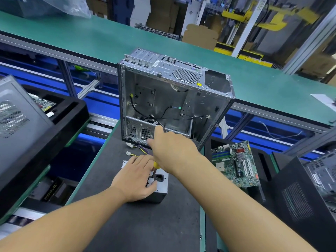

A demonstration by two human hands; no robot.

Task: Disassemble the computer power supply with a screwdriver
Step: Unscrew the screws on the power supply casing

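The grey power supply (162, 186) stands on the dark work mat (141, 224), its socket face turned up, with coloured wires and white plugs (135, 150) trailing away from me. My left hand (135, 180) lies over its top, thumb near the black socket. My right hand (172, 151) grips a screwdriver (156, 167) with a yellow handle, its dark shaft pointing down onto the top face by the socket. Its tip is hard to make out.
An empty silver computer case (174, 99) stands open just behind the power supply, loose cables inside. A green motherboard (236, 164) lies in a black tray to the right. Grey and black case panels sit at both sides. A green conveyor belt (109, 39) runs behind.
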